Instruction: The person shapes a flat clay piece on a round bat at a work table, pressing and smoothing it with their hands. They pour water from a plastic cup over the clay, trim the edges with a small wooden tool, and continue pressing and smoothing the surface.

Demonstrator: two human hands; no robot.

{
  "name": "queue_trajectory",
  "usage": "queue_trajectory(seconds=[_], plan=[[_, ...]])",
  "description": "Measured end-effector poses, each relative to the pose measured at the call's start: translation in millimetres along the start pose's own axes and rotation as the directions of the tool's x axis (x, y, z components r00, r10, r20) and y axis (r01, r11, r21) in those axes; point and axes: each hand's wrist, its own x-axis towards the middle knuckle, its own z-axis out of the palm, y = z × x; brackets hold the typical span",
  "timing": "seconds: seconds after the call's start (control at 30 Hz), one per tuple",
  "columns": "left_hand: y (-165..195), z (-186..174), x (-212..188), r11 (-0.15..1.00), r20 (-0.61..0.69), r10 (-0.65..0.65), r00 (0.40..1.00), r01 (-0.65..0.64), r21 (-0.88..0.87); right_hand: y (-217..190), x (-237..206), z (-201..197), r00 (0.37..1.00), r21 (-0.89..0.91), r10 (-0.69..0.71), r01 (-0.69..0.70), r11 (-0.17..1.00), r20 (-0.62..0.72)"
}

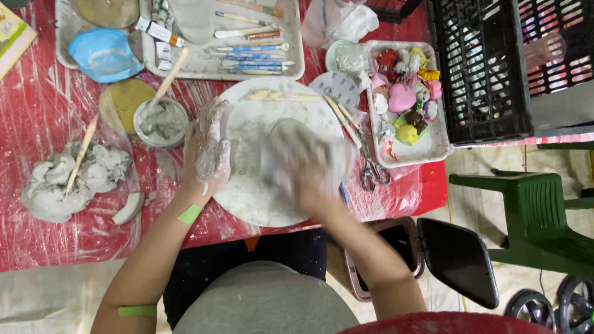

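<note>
Both hands press on a lump of grey clay [291, 144] at the middle of a round white turntable [243, 198] in the centre of the frame. The left hand [207, 151], coated in wet clay, lies flat with fingers spread against the lump's left flank; the right hand [313, 171] is blurred, cupped over the lump's right side, and I cannot tell how tightly it closes. Neither hand lifts the clay; it sits on the turntable. From here the slick clay could, in my judgement, slide off centre or collapse under uneven pressure from the two palms, and a wide sweep of the right hand could knock the scissors [370, 171] and wooden sticks lying along the turntable's right edge. Just left of the turntable stands one small bowl of grey slip [161, 124] with one stick leaning in it; farther left, one pile of spare clay [73, 179] with another stick stuck in it. In the upper left sits one blue dish [103, 53]. At the top, one white tray [287, 68] holds several modelling tools. Right of the turntable, one tray [436, 147] carries many small coloured figures. One black crate [484, 75] fills the upper right.
</note>
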Motion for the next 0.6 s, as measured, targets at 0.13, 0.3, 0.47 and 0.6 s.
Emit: queue_trajectory(seconds=[0.13, 0.3, 0.47, 0.6], plan=[[6, -5, -3, 0.998, 0.066, -0.07, 0.995, 0.07, 0.003, 38, 86, -11, 0.981, 0.092, 0.109, -0.124, 0.988, 0.159], [8, -5, -1, 0.999, 0.021, -0.033, 0.999, 0.032, 0.036, -15, 30, 20, 0.996, -0.193, 0.048, -0.061, 0.979, -0.074], [5, -1, -2, 0.997, 0.028, -0.019, 0.999, 0.017, 0.072, -10, 56, 6, 0.994, -0.109, 0.057, -0.068, 0.992, -0.097], [1, 1, -2, 0.999, 0.0, -0.052, 0.999, 0.052, -0.016, 35, 115, -8, 0.976, 0.23, 0.017, -0.068, 0.971, 0.217]])
